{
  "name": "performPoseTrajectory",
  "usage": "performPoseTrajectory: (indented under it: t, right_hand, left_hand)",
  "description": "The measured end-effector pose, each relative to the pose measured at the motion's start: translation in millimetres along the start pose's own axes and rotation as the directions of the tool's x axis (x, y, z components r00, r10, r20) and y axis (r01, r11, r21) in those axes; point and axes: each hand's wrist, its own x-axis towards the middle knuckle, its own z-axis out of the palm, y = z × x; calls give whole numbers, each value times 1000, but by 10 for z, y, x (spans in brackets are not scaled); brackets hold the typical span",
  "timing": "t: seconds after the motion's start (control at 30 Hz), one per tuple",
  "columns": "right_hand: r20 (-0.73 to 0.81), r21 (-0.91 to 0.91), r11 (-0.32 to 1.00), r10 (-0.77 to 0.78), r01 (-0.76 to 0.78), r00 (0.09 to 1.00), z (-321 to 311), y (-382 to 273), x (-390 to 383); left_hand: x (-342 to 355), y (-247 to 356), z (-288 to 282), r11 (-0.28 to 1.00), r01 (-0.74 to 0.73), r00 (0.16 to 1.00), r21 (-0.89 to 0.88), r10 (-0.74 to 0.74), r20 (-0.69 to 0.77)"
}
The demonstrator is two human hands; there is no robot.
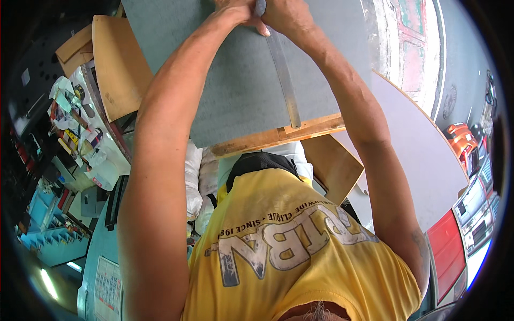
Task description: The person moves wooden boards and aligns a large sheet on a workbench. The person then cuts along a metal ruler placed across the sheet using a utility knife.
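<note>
A grey flat sheet lies before me, and a long metal ruler runs over it from near my hands toward my body. At the upper edge my left hand bears down by the ruler's far end, one digit stretched onto it; part of this hand is cut off by the frame. Right beside it, my right hand is closed in a fist around a small grey-blue object, of which only a bit shows, so its kind is unclear. The ruler's near end overhangs the sheet's near edge, above a wooden strip.
Brown boards lean at the left beside a cluttered bench of tools and scraps. White bags lie below the sheet. A pale panel stands at right; beyond are a red panel and an orange vehicle.
</note>
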Motion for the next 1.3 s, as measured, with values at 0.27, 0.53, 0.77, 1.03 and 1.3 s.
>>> performPoseTrajectory:
  t: [0.27,0.53,0.77,1.03,1.3]
  right_hand:
    - [23,-18,1000,5,-4,1000,-64,13,-57]
    - [125,-74,997,40,-31,991,21,31,-933]
    - [194,-103,989,129,-110,972,-15,-65,-1859]
    - [249,-124,981,177,-150,952,-48,-100,-1972]
    - [276,-112,984,166,-139,947,-61,-93,-1916]
  left_hand:
    - [-26,93,8,999,-16,1000,-32,15,-26]
    - [-77,126,-12,997,21,995,-77,-28,-94]
    - [-188,138,-114,997,52,998,-60,-54,-24]
    - [-265,163,-93,996,77,997,-38,-78,-24]
    - [-584,200,1096,962,-240,893,-133,165,-418]
